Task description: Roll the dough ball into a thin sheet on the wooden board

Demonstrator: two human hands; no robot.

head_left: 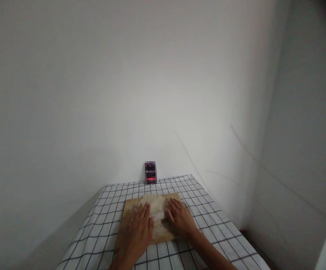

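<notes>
At lower centre, we rest both left hand and right hand, fingers outstretched, on the pale, flat dough sheet atop the tan wooden board; it seems largely flattened, not yet even.

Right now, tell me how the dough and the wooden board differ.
The dough is pale cream; the wooden board is a darker tan. The dough has an uneven, rounded outline, while the board has straight edges. The dough is smaller and lies on the board; the board rests on the checked cloth. Both look flat, and both are partly hidden by the left hand and right hand.
</notes>
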